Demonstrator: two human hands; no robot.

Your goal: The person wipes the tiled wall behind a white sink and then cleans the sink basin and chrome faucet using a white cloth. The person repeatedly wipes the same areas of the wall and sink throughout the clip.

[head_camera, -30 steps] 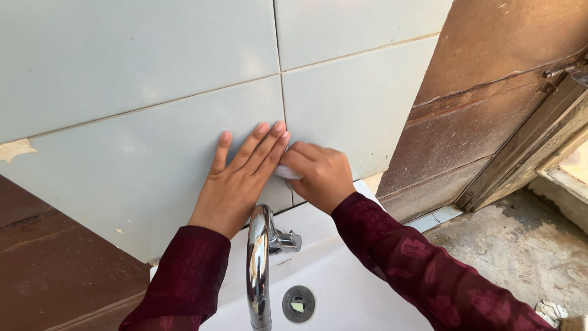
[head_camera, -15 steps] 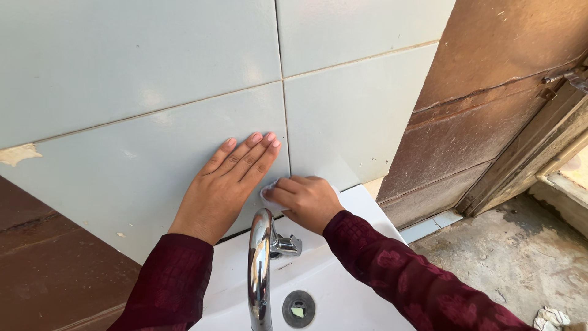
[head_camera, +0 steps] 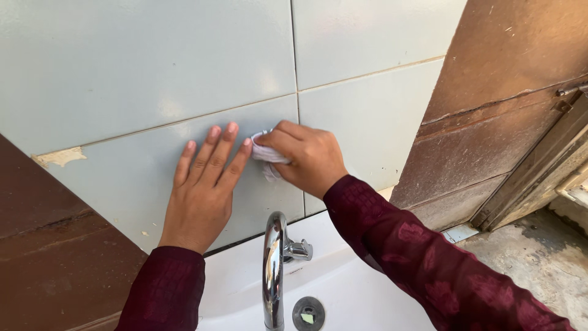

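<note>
- Since half a second ago, your right hand point(head_camera: 309, 159) has slid back up the wall with the cloth, and it now sits just beside your left fingertips instead of below them.
- Your right hand's fingers are clenched around a small white cloth point(head_camera: 268, 157), pressing it against the pale tile point(head_camera: 122, 79).
- Only a crumpled bit of the cloth shows, bunched and creased, poking out past your knuckles toward your left hand point(head_camera: 202, 190).
- Your left hand lies flat on the tile, fingers released and spread, gripping nothing.
- You have glossy pale grey-blue tiles with thin light grout lines in front of you, and one chipped patch point(head_camera: 60, 157) at the left edge.
- Below your wrists stand a chrome tap point(head_camera: 274, 263) and a white basin point(head_camera: 343, 288) with its drain point(head_camera: 308, 314).
- Rusty brown panels flank the tiles, and rough concrete floor point(head_camera: 539, 257) shows at the lower right.
</note>
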